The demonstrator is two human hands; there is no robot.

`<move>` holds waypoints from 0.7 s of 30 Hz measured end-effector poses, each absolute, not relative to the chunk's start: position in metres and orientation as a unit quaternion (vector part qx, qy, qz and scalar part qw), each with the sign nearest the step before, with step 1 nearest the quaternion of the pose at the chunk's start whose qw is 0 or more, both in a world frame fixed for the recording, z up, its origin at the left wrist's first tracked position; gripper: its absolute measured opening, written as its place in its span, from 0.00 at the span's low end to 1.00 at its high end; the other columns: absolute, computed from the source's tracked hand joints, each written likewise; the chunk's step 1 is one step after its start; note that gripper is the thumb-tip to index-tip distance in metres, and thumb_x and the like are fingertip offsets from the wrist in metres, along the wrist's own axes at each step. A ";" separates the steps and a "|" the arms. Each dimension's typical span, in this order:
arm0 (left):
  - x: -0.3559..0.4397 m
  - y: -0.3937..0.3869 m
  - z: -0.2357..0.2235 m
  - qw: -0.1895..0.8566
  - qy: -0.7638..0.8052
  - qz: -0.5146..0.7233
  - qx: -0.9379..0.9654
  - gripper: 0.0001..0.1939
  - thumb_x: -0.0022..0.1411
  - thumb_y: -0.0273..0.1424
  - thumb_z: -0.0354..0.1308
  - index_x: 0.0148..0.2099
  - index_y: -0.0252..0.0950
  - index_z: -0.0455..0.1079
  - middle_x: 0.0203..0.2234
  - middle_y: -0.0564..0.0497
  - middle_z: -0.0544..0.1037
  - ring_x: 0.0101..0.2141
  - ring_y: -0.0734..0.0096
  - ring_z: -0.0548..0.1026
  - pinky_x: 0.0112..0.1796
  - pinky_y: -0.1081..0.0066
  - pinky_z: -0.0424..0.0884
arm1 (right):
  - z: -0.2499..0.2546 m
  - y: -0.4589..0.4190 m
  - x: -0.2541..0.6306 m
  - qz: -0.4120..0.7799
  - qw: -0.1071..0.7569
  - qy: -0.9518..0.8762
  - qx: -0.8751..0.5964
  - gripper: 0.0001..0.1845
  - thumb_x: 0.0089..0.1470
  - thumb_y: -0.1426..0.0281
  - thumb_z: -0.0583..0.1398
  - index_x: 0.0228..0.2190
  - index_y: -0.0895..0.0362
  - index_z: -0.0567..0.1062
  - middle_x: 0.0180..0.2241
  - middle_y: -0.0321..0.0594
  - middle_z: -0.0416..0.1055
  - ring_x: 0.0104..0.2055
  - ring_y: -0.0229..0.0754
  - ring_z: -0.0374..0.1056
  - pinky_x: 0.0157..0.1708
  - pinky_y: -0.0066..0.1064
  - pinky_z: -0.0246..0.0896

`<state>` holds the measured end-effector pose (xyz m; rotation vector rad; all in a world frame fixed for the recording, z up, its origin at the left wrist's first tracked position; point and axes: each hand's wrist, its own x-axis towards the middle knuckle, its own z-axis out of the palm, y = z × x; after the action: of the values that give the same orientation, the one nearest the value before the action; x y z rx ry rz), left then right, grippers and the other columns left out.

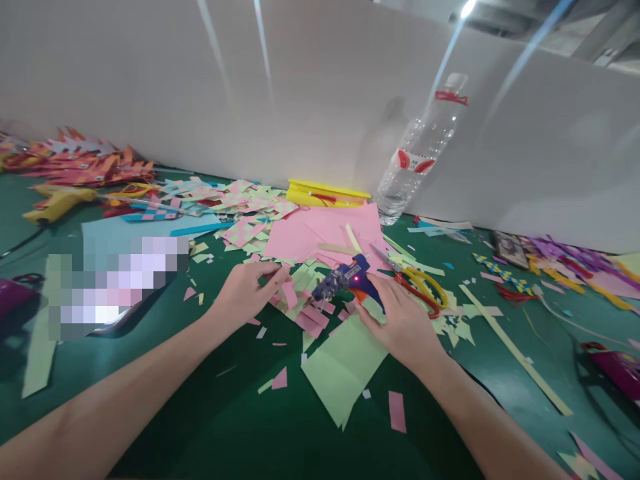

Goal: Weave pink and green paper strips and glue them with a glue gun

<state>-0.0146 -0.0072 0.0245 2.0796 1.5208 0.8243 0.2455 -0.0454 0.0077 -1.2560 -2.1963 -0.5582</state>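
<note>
My left hand [251, 288] pinches a small pink paper strip [289, 293] between thumb and fingertips. To its right, a blue glue gun [350, 270] with an orange trigger and a small glowing light is held by its handle in my right hand [400, 313]. Its nozzle points left and down, toward the paper pieces near my left hand. Pink and green paper scraps [313, 321] are heaped under the nozzle. A folded light green sheet [345, 367] lies below the gun. Just beyond my right hand are scissors [425, 290] with yellow and red handles.
A plastic bottle [417, 157] stands by the grey partition, near pink sheets [327, 230] and a yellow roll [327, 193]. At left lie a yellow glue gun [60, 203], orange paper pieces [100, 163] and a blurred-out phone-like object [120, 293]. Purple strips [575, 257] lie right.
</note>
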 end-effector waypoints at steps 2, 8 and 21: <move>-0.014 -0.007 0.026 0.214 0.554 0.300 0.746 0.23 0.61 0.44 0.46 0.31 0.35 0.76 0.23 0.52 0.79 0.16 0.75 0.62 0.20 0.75 0.56 | 0.008 -0.046 0.245 -0.212 0.271 -0.820 -0.457 0.21 0.57 0.64 0.55 0.49 0.64 0.66 0.40 0.52 0.74 0.42 0.49 0.72 0.38 0.39 0.70; -0.015 -0.005 0.026 0.231 0.553 0.313 0.737 0.23 0.61 0.43 0.45 0.29 0.35 0.76 0.24 0.51 0.79 0.23 0.70 0.70 0.24 0.75 0.61 | 0.010 -0.049 0.242 -0.231 0.247 -0.835 -0.434 0.20 0.58 0.67 0.54 0.48 0.67 0.67 0.40 0.54 0.74 0.42 0.49 0.72 0.38 0.37 0.71; -0.015 -0.004 0.026 0.229 0.567 0.288 0.737 0.23 0.61 0.43 0.45 0.29 0.36 0.76 0.18 0.52 0.76 0.19 0.71 0.67 0.23 0.74 0.59 | 0.009 -0.049 0.242 -0.234 0.231 -0.844 -0.423 0.22 0.59 0.69 0.53 0.53 0.67 0.63 0.41 0.53 0.74 0.42 0.48 0.71 0.39 0.37 0.70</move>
<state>-0.0149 -0.0037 0.0263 2.0294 1.5599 0.7914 0.2422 -0.0491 0.0085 -1.1631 -2.3210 -0.6422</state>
